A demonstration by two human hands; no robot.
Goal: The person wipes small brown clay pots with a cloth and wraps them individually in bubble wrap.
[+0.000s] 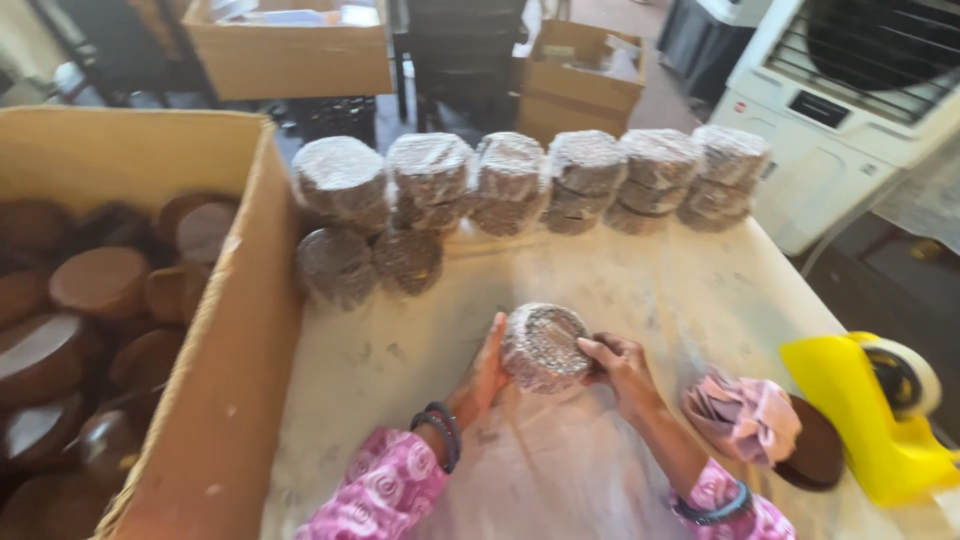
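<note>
Bowl [543, 346] wrapped, pinched between my left hand [487, 368] and right hand [620, 368]; wrapped stacks [520, 185] fill table's far edge, box [215, 400] holds many bare.

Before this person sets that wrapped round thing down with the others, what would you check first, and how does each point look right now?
1. Both hands on the wrapped disc: ok, left hand and right hand flank it.
2. Wrap fully closed: cannot tell, the picture is blurred.
3. Free spot beside the wrapped stacks: ok, bare table shows in front.
4. Tape dispenser within reach: ok, at the right.
5. Cardboard box of brown discs near: ok, at the left.
</note>
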